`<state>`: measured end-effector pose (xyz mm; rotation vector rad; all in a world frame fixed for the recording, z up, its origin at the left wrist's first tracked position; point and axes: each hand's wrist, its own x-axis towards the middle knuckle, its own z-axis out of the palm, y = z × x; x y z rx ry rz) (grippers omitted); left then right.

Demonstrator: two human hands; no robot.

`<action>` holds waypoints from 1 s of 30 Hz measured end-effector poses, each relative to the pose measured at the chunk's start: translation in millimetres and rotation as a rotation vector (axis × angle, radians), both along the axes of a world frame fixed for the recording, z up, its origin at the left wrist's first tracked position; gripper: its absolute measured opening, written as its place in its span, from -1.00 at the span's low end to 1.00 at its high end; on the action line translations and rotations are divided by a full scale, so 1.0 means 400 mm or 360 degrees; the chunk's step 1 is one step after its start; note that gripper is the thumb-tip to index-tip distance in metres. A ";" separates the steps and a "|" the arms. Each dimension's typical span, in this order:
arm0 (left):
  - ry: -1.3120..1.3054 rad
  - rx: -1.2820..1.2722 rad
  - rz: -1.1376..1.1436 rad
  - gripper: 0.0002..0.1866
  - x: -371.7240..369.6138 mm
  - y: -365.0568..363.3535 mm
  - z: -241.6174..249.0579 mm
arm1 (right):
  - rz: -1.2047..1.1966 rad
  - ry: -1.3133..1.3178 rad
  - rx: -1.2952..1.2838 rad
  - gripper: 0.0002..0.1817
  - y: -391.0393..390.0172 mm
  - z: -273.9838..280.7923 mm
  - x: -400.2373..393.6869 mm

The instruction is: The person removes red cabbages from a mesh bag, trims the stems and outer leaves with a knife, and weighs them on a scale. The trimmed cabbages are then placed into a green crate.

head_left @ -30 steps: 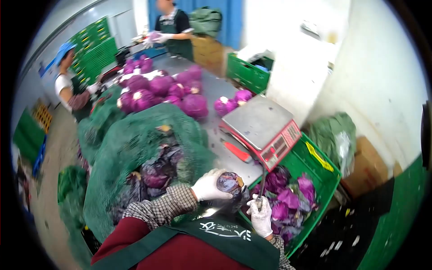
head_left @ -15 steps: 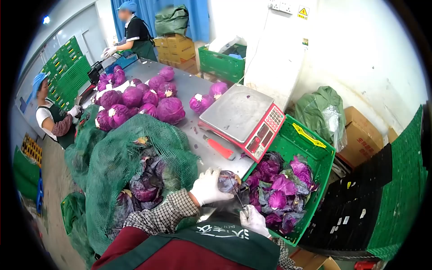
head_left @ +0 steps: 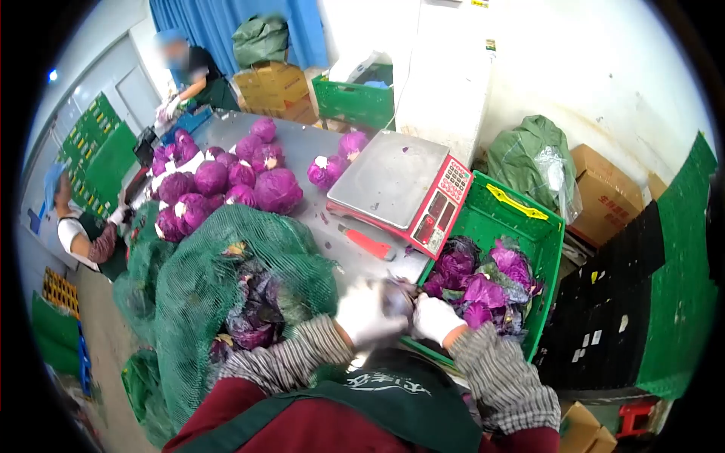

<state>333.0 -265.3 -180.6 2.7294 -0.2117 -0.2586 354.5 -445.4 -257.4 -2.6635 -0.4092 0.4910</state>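
Note:
In front of my apron, my left hand (head_left: 370,311), in a white glove, is closed around a purple cabbage (head_left: 399,297), blurred by motion. My right hand (head_left: 436,317), also gloved, presses against the cabbage's right side with its fingers closed. What lies within those fingers is hidden. Just right of my hands, a green crate (head_left: 549,264) holds loose purple cabbage leaves (head_left: 483,291). Left of my hands, a green mesh sack (head_left: 189,294) gapes open over dark, untrimmed cabbages (head_left: 253,317).
On the metal table (head_left: 321,226) stands a red digital scale (head_left: 389,181), with a red-handled knife (head_left: 368,243) beside it. Several purple cabbages (head_left: 226,177) are heaped farther back. Two co-workers (head_left: 200,79) stand at the far side and left. Black crates (head_left: 604,317) stack at right.
My right hand has moved up and left against the cabbage; a thin blade seen by it earlier is no longer distinct. My left hand has shifted slightly right. The view has tilted.

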 end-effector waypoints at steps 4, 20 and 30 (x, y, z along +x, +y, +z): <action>-0.0315 -0.0032 -0.0003 0.01 -0.074 0.010 -0.049 | -0.0141 0.0177 0.0259 -0.65 -0.001 -0.017 -0.024; -0.0062 -0.0341 0.0197 -0.23 -0.081 0.143 -0.035 | -0.0150 -0.0637 0.1124 -0.78 0.072 -0.159 -0.061; -0.0263 -0.0997 -0.0654 0.17 0.072 0.086 0.197 | -0.0020 -0.1014 0.0942 -0.75 0.046 -0.163 -0.072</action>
